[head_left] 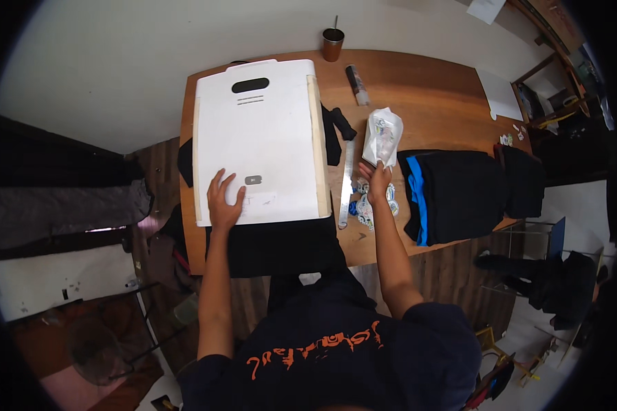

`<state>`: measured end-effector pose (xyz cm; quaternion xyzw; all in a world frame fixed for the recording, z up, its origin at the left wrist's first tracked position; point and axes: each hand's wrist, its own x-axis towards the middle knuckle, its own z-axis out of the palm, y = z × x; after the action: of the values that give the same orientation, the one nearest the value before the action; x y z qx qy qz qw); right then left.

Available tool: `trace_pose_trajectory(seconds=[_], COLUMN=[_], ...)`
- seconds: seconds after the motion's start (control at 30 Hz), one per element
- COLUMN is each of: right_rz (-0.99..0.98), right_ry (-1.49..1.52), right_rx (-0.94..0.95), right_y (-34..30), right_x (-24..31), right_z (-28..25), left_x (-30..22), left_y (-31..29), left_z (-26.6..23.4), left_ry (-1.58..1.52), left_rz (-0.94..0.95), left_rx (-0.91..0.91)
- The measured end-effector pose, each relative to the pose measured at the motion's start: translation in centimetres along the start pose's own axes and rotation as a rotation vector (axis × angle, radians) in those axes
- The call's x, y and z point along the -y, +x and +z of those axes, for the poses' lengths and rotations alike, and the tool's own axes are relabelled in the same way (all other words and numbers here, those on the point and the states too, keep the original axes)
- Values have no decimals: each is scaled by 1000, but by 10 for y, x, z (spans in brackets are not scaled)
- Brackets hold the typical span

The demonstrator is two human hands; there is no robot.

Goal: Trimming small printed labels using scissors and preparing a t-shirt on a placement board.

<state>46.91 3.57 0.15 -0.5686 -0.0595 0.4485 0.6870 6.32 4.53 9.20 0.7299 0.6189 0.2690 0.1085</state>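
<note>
My left hand [224,201] rests on the lower left part of a white board [274,130], its fingers spread. The board has an oblong slot near its far end and tape along its side edges. Under it lies a black garment [281,250], which sticks out at the near edge and both sides. My right hand [377,181] grips the near end of a white plastic packet [383,133] with printed patches. Below that hand are a steel ruler [347,185] and a loose pile of round printed stickers [372,211], partly hidden by the wrist.
Folded black clothes [459,192] with a blue piece among them are stacked at the right of the wooden table [425,89]. A brown cup [332,44] and a dark-and-clear tube [356,85] stand or lie at the far side. Paper [498,94] lies at the far right.
</note>
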Motion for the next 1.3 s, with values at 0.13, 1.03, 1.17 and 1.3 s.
trace_pose_trajectory(seconds=[0.13, 1.03, 1.17, 1.3], right_rz=[-90, 60, -257, -358], right_ry=[-47, -654, -686, -900], right_rx=[111, 163, 101, 17], right_y=[-60, -177, -115, -74], right_x=[18, -14, -34, -20], right_z=[8, -81, -160, -174], left_x=[-6, -22, -23, -20], left_y=[2, -15, -16, -16], left_z=[12, 34, 28, 24], left_ry=[3, -170, -148, -140], left_rz=[19, 146, 141, 109], left_rx=[-9, -87, -82, -85])
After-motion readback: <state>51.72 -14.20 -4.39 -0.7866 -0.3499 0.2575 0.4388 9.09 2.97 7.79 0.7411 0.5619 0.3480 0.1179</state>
